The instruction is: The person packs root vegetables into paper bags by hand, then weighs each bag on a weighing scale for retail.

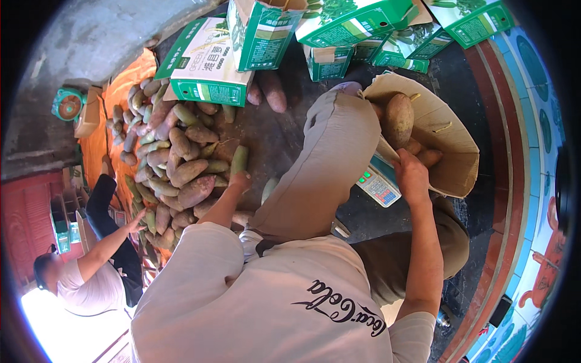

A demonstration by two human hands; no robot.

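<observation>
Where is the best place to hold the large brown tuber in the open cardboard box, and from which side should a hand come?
Probably around the middle of the large brown tuber, because its shape is long and rounded. Come from above, through the mouth of the open box: its upper side is uncovered, while smaller tubers lie near its lower end.

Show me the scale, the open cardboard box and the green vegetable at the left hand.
Scale (382,192): head view, on its keypad.
Open cardboard box (457,151): head view, on its bare inner wall.
Green vegetable (239,160): head view, on its middle.
</observation>
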